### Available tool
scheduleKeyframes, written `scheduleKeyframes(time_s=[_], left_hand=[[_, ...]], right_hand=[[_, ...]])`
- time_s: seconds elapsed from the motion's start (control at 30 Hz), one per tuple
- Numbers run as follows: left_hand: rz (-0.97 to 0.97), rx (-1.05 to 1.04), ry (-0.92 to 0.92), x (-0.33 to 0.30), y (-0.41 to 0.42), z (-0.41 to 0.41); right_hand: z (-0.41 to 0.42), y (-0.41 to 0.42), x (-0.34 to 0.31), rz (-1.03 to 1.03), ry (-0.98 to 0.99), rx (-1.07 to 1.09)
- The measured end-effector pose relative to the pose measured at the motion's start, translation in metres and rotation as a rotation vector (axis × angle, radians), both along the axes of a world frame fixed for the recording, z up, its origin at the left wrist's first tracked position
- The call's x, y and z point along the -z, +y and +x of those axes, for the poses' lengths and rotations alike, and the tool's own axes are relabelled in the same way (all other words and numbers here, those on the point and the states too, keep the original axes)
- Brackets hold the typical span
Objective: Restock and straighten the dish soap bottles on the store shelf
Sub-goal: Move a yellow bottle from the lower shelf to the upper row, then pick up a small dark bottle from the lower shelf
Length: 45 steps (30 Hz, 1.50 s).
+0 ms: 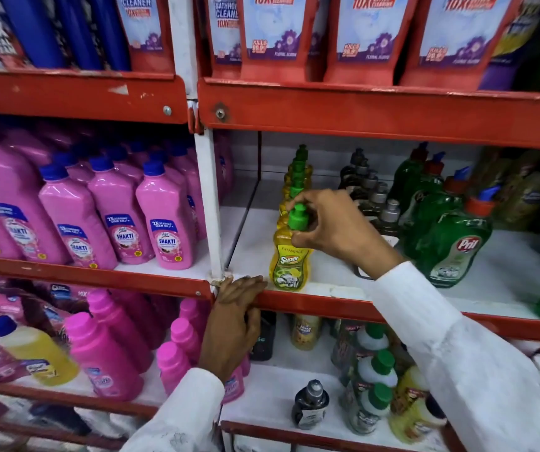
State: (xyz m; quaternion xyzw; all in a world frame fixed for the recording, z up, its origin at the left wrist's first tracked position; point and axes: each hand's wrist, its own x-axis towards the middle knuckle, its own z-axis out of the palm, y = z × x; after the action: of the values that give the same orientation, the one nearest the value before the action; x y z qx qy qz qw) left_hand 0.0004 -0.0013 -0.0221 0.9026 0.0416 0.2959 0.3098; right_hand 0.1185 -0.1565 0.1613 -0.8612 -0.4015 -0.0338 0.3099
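Soap bottle [289, 261], yellow with a green cap [296, 216], stands upright at the front edge of the white middle shelf [333, 290], a little left of the centre of the frame. I hold it with my right hand [337, 226]: my fingertips [298, 238] pinch the cap and the neck from the right side, thumb below and fingers above. Its label reads "Super". Behind it more yellow bottles [298, 177] with green caps stand in one row that goes back toward the rear of the shelf, and the front bottle is in line with them. My left hand [234, 324] is at the lower centre of the frame; its fingers [245, 283] lie flat and close together over the red shelf lip [311, 306], just left of the soap bottle, and they hold nothing. To the right of the yellow row there is a row of dark bottles [376, 197] with grey caps, and further right are green Pril bottles [457, 243] with red and blue caps. In the left part of the frame, past the white post [210, 203], pink Shakti bottles [167, 230] with blue caps fill the next shelf. At the top of the frame stand red cleaner pouches [276, 37]. On the lower shelf, in the bottom of the frame, there are mixed bottles [373, 376], some with green caps. Both my sleeves [457, 347] are white.
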Motion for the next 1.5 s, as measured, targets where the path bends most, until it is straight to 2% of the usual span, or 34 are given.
scheduleKeyframes(time_s=[0.17, 0.3, 0.43, 0.53, 0.63, 0.7, 0.8, 0.9, 1.0, 1.13, 1.23, 1.4, 1.5], left_hand=[[-0.016, -0.059, -0.020, 0.004, -0.007, 0.001], [0.077, -0.079, 0.000, 0.009, -0.013, 0.001], [0.229, -0.140, 0.044, 0.010, -0.027, 0.001], [0.300, -0.079, 0.037, 0.012, -0.045, 0.002], [0.365, -0.053, 0.064, 0.017, -0.060, 0.005], [0.366, -0.087, 0.078, 0.020, -0.066, 0.007], [0.355, -0.109, 0.080, 0.020, -0.069, 0.007], [0.349, -0.114, 0.061, 0.021, -0.070, 0.005], [0.336, -0.108, 0.082, 0.021, -0.071, 0.002], [0.385, -0.065, 0.114, 0.020, -0.068, -0.002], [0.440, -0.015, 0.103, 0.016, -0.066, 0.000], [0.545, 0.123, 0.089, 0.007, -0.083, 0.019], [0.478, 0.138, 0.068, 0.002, -0.095, 0.029]], right_hand=[[0.019, 0.008, 0.018, -0.036, 0.016, 0.008], [0.019, 0.005, 0.024, -0.012, 0.029, -0.001], [0.004, -0.020, 0.032, 0.079, -0.007, 0.028], [-0.018, -0.056, 0.056, 0.273, -0.051, 0.096], [-0.040, -0.086, 0.112, 0.333, 0.121, 0.161], [-0.050, -0.094, 0.162, 0.282, 0.317, 0.163], [-0.059, -0.091, 0.235, 0.057, 0.468, 0.177], [-0.068, -0.082, 0.277, -0.064, 0.486, 0.183], [-0.067, -0.076, 0.292, -0.065, 0.463, 0.223], [-0.061, -0.077, 0.288, -0.041, 0.441, 0.244], [-0.064, -0.090, 0.258, 0.043, 0.393, 0.287], [-0.073, -0.122, 0.168, 0.258, 0.280, 0.329], [-0.077, -0.140, 0.107, 0.432, 0.228, 0.372]])
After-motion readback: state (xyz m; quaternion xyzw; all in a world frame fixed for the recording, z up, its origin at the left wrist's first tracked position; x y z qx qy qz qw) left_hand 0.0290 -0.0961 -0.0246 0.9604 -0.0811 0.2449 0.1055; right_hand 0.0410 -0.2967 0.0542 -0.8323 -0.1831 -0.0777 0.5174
